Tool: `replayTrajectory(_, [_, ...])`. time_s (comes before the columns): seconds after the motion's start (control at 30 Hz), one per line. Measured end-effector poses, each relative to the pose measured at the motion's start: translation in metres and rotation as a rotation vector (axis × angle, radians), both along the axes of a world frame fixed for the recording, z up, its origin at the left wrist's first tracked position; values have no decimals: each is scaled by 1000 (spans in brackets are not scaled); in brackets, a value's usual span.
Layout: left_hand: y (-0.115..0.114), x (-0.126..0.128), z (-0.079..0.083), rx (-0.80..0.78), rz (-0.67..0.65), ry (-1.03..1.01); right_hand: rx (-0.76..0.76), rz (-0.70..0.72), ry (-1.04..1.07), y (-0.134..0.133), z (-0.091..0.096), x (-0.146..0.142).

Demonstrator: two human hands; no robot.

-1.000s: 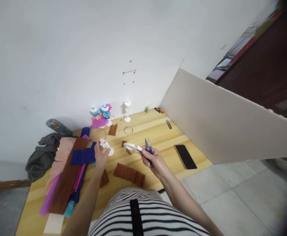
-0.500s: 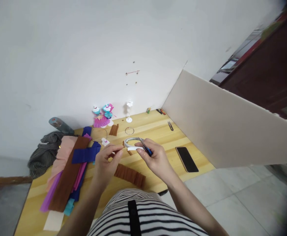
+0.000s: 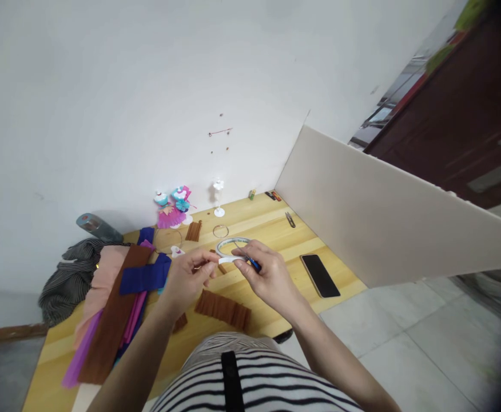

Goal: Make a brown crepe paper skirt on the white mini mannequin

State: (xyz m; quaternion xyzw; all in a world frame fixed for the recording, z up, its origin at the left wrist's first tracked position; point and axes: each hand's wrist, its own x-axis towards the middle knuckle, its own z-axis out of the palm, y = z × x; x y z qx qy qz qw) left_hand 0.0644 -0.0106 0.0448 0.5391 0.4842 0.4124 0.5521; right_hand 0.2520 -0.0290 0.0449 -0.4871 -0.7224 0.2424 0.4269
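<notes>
My left hand pinches the free end of a short white tape strip between thumb and fingertips. My right hand is closed, with its thumb on the other end of that strip. In it is also a small tool with a blue handle and a slim metal point; its exact kind is hard to make out. The roll of tape is at the right fingertips, above the table. Below the hands lies a gathered piece of brown crepe fabric.
Folded coloured fabrics are piled at the left, beside a striped cloth and a bottle. Along the wall stand small dress forms. A phone and thread snips lie right, near a pale partition.
My left hand has closed onto the tape strip's free end, where a small gap was before. The roll has tilted a little, and the whole view has shifted slightly.
</notes>
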Motion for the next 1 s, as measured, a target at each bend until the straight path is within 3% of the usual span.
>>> replayTrajectory(0.27, [0, 5, 6, -21, -74, -46, -68, 57, 149, 7, -10, 4])
replayTrajectory(0.5, [0, 5, 3, 133, -115, 152, -58, 69, 190, 6, -13, 5])
replayTrajectory(0.73, [-3, 10, 19, 77, -256, 254, -46, 107, 205, 7, -14, 5])
replayTrajectory(0.83, [-4, 12, 24, 199, -250, 400, -58, 108, 218, 7, -15, 5])
replayTrajectory(1.0, [-5, 13, 22, 440, -105, 525, -88, 113, 265, 5, -17, 4])
